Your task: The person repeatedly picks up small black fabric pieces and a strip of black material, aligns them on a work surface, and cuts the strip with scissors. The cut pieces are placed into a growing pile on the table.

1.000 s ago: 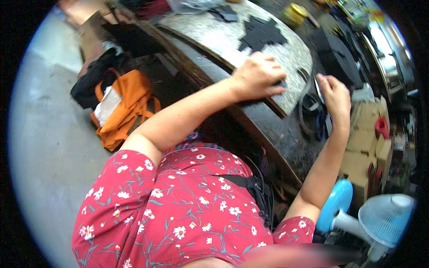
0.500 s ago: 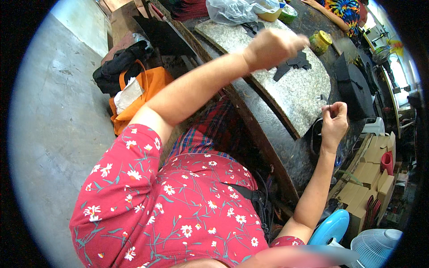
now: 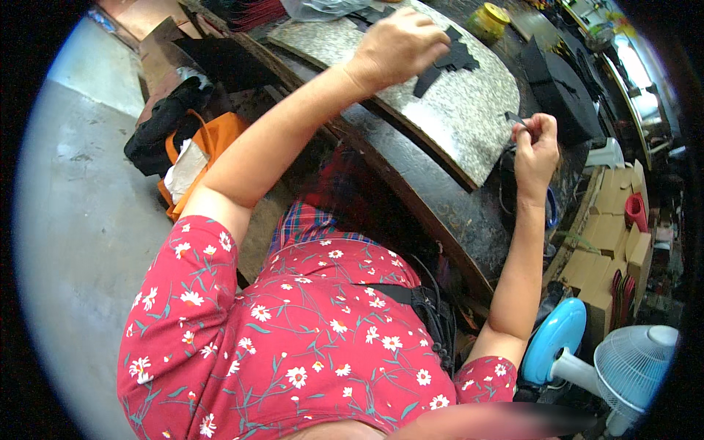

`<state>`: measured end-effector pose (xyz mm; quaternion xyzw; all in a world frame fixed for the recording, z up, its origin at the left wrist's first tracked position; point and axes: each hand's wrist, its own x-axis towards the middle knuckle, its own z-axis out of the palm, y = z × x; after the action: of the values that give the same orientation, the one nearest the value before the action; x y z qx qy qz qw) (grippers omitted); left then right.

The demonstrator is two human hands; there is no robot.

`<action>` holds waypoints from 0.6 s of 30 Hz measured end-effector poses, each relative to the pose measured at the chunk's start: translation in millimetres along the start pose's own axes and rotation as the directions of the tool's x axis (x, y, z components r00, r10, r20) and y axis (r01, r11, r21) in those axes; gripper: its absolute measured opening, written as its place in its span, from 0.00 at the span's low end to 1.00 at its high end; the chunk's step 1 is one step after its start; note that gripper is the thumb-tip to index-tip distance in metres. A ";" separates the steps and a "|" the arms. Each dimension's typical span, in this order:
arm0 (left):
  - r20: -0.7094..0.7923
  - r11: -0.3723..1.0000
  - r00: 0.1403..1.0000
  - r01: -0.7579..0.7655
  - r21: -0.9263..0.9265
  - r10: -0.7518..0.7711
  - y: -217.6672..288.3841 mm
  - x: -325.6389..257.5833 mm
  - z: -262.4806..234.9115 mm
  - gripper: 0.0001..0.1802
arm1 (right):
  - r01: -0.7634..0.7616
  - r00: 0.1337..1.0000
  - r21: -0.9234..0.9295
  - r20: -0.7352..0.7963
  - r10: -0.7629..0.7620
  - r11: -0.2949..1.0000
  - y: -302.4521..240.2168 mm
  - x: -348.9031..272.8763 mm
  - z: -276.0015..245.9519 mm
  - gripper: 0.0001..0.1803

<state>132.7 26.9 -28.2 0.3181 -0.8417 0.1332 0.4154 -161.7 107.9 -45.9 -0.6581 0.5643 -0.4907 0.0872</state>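
My left hand (image 3: 400, 48) hovers above the speckled stone slab (image 3: 462, 125), its fingers curled in; whatever they hold, if anything, is hidden. Right beside its fingertips lies a pile of small black flat pieces (image 3: 456, 59), some overlapping. More black pieces (image 3: 369, 16) show past the hand, near the slab's far left edge. At the right edge of the slab, my right hand (image 3: 536, 150) pinches a small black strip (image 3: 516, 119) between thumb and fingers.
A yellow jar (image 3: 487, 23) and a black box-like object (image 3: 559, 92) stand beyond the slab on the dark table (image 3: 458, 227). A clear plastic bag (image 3: 323, 7) sits at the far left. Right of me are cardboard boxes (image 3: 587, 265) and a blue-and-white fan (image 3: 636, 367). An orange bag (image 3: 231, 132) lies left.
The view has shifted, so the table sits higher in the picture. My left hand has come back from over the black pieces. The strip in my right hand now shows more plainly.
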 end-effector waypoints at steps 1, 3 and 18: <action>-0.009 0.982 1.000 0.023 -0.188 -0.025 23.0 2.9 1.2 0.10 | 0.033 0.999 0.004 0.003 -0.033 0.999 -3.6 -0.5 0.7 0.09; 0.156 0.829 0.974 0.221 -0.514 -0.163 68.4 8.0 6.6 0.16 | 0.060 0.998 -0.004 -0.006 -0.060 0.998 -11.6 -3.1 0.8 0.10; 0.356 0.765 0.903 0.402 -0.503 -0.240 96.7 -10.1 -0.4 0.08 | -0.353 0.779 0.196 0.602 0.172 0.915 -52.6 -3.8 -19.6 0.07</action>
<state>75.1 105.1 -31.9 0.3363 -0.8235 -0.2404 0.3885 -141.3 137.9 -2.9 -0.6677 0.5180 -0.3318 0.4193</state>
